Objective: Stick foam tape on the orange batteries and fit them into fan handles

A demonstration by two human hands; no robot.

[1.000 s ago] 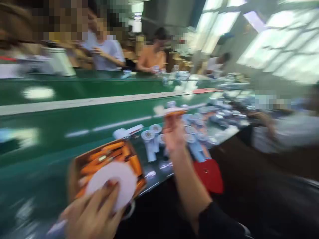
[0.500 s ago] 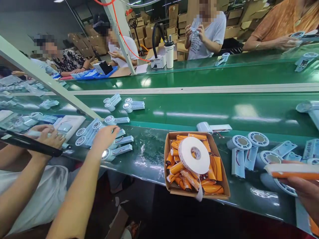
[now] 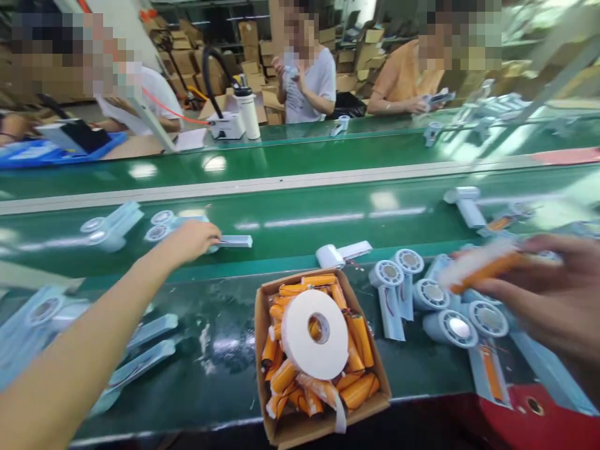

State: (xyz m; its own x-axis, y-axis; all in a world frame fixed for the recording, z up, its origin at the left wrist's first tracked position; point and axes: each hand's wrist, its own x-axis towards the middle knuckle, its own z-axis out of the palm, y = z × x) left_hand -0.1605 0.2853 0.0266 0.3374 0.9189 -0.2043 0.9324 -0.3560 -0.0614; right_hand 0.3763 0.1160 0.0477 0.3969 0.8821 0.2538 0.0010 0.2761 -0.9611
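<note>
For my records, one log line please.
left hand: at pale-blue plastic fan; right hand: holding orange cylinder with white strip; brown carton: white tape roll

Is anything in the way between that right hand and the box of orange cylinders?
Yes: pale-blue fans lie between the right hand and the box, though the hand seems raised above them. A white roll also covers some cylinders.

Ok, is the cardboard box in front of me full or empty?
Mostly full: orange cylinders are heaped inside the cardboard box, with a white tape roll lying on top.
</note>
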